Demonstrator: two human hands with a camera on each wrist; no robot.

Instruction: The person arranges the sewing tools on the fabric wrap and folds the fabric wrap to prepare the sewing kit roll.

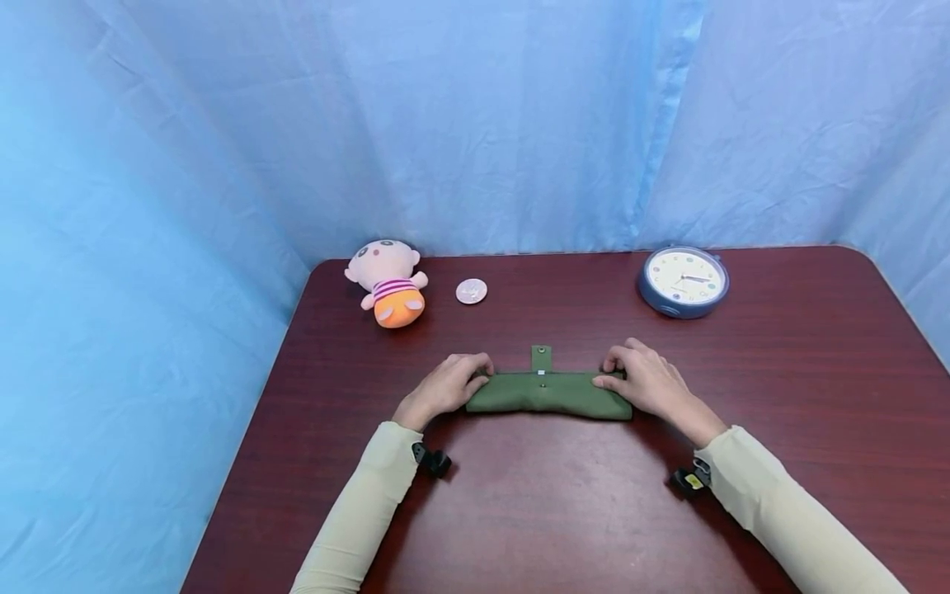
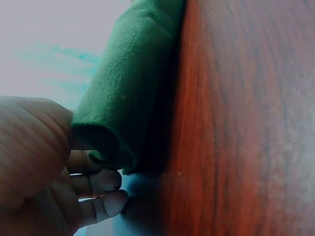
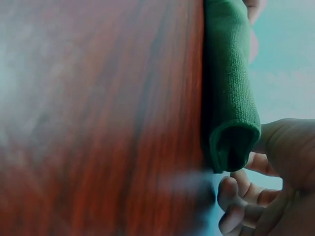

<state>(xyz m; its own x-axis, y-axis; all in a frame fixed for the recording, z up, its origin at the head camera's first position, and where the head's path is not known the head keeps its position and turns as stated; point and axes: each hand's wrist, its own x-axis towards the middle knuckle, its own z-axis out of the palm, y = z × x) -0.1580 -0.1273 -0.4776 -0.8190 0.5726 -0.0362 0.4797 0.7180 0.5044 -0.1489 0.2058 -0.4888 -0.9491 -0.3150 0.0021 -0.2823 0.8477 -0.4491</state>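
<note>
A green fabric pouch [image 1: 549,396], folded into a long flat roll, lies across the middle of the table. A short tab [image 1: 542,357] with a metal snap sticks out from its far edge. My left hand [image 1: 447,385] pinches the left end, thumb on the near side and fingers beyond the far edge. At the opposite end, my right hand [image 1: 651,381] pinches the pouch in the same manner. In the right wrist view, the end of the green roll [image 3: 231,83] shows a hollow fold, with curled fingers beside it. The left wrist view shows a similar folded end [image 2: 123,88].
Toward the back left of the dark red wooden table [image 1: 549,503] lies a plush doll [image 1: 391,285], with a round white disc [image 1: 471,291] beside it. A blue round clock [image 1: 684,282] is at the back right. Blue curtains [image 1: 490,124] hang behind the table.
</note>
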